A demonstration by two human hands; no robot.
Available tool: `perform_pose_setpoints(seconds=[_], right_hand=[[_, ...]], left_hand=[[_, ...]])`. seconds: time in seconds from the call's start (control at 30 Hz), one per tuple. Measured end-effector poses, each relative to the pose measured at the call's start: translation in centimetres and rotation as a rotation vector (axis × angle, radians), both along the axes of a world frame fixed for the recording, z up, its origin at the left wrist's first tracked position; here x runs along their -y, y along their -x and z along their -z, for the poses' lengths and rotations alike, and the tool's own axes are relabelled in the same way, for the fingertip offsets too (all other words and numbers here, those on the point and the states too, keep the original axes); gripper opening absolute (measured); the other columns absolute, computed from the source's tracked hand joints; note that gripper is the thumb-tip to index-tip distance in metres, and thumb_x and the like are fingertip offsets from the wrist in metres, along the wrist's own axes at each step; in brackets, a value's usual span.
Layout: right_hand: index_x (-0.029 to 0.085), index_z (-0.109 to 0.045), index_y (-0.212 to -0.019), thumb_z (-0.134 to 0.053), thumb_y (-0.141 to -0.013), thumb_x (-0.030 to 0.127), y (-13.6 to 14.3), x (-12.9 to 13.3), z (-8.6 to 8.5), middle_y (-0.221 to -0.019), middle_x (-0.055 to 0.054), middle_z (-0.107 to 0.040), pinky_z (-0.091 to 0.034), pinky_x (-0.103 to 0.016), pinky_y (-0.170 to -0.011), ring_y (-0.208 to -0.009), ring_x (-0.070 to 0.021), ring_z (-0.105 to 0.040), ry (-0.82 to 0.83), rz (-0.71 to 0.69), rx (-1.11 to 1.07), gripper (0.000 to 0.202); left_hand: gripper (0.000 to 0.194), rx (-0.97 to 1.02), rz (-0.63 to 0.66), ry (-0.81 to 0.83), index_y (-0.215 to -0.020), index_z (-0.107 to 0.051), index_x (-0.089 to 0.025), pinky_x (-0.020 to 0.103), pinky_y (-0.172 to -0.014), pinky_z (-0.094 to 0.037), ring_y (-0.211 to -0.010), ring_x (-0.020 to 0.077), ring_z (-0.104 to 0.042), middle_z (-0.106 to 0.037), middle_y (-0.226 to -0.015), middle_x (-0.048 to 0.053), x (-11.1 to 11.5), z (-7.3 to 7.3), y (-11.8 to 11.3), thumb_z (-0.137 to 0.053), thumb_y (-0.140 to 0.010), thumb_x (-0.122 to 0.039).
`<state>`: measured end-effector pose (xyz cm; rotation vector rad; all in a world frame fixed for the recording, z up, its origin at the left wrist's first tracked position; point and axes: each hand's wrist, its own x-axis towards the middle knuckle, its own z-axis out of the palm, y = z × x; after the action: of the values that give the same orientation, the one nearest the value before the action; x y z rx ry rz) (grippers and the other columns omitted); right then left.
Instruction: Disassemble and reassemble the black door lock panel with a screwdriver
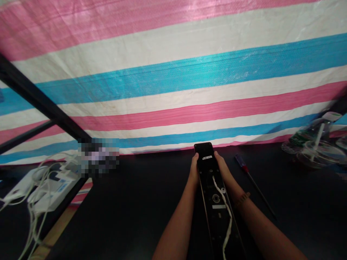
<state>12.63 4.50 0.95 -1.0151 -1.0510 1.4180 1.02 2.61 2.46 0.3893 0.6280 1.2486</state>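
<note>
A long, narrow black device [207, 180] extends from the lower edge of the view toward the striped sheet. Its upward face carries white labels, small screw holes and a round fitting, and a whitish cable [227, 207] runs down along it. My left hand [193, 169] grips the left edge near the far end, thumb on the rim. On the opposite edge, at about the same height, my right hand [222, 167] holds it too. The fingers beneath the device are hidden. A screwdriver [244, 167] with a purple and red handle lies just right of my right hand.
The black tabletop [130, 202] ends at a striped plastic sheet [173, 79]. A clear plastic cup [314, 153] and a bottle [306, 133] stand at the right. White power strips [54, 189] with tangled cables lie left, past a black metal frame [48, 108].
</note>
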Motion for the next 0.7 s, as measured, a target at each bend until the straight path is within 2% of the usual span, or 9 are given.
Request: perform_pose_setpoints(seconds=[0.2,0.33,0.53,0.7], right_hand=[[0.016,-0.076,-0.099,-0.062,-0.074,0.078,0.1,-0.6,0.8,-0.083,-0.006,-0.078,-0.054,-0.033,-0.074,-0.083,-0.0269,-0.072,0.074,-0.032,-0.044,0.068],[0.016,-0.076,-0.095,-0.061,-0.075,0.077,0.3,-0.6,0.6,-0.083,-0.007,-0.078,-0.055,-0.034,-0.074,-0.082,-0.0274,-0.073,0.112,-0.028,-0.036,0.066],[0.019,-0.075,-0.091,-0.067,-0.073,0.069,0.5,-0.5,-0.3,-0.084,-0.005,-0.078,-0.054,-0.033,-0.074,-0.082,-0.0266,-0.072,0.033,0.046,-0.010,0.054],[0.018,-0.072,-0.087,-0.069,-0.073,0.066,0.3,-1.0,0.6,-0.083,-0.004,-0.077,-0.053,-0.031,-0.068,-0.076,-0.0238,-0.069,0.032,0.041,-0.028,0.050]], left_hand=[[0.051,-0.009,-0.030,0.053,-0.099,-0.073,-0.012,0.041,-0.090,-0.056,-0.097,0.0316,-0.072,-0.077,-0.089,0.012,-0.4,0.0,-0.1,-0.065,-0.077,-0.057],[0.045,-0.042,-0.097,0.082,-0.097,-0.071,-0.013,0.037,-0.084,-0.056,-0.088,0.0275,-0.073,-0.076,-0.084,0.010,-0.8,0.4,0.0,-0.068,-0.075,-0.053],[0.046,-0.118,-0.200,0.086,-0.103,-0.068,-0.015,0.033,-0.077,-0.054,-0.083,0.0237,-0.072,-0.075,-0.087,0.007,-1.7,1.0,0.1,-0.072,-0.071,-0.047],[0.049,-0.200,-0.310,0.079,-0.113,-0.061,-0.018,0.030,-0.073,-0.053,-0.078,0.0202,-0.070,-0.072,-0.087,0.003,-2.3,1.3,0.4,-0.076,-0.072,-0.038]])
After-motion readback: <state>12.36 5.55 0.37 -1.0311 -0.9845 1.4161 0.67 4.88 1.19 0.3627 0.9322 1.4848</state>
